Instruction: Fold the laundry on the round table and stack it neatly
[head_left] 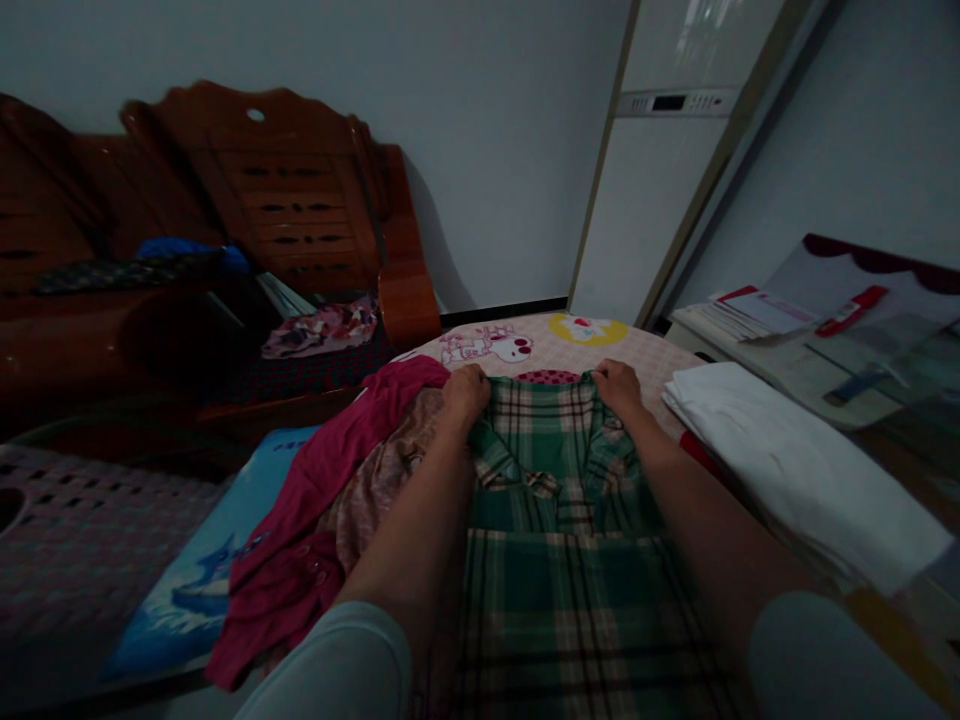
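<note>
A green plaid shirt (pixel 562 580) with a collar is spread out in front of me, its upper edge at the far side. My left hand (pixel 466 392) pinches the shirt's far left corner. At the far right corner, my right hand (pixel 618 386) grips the cloth in the same way. The shirt's top edge is stretched between both hands. Just left of my left forearm lie a dark pink garment (pixel 330 470) and a brownish patterned cloth (pixel 382 465). My forearms cover part of the shirt's sides.
The round table (pixel 645 350) has a printed cover. A folded white cloth (pixel 795 460) lies on its right. Further right is a side table (pixel 757 335) with papers. A wooden sofa (pixel 285 190) stands back left, near a blue printed bag or cushion (pixel 195 570) and a woven chair (pixel 97 540).
</note>
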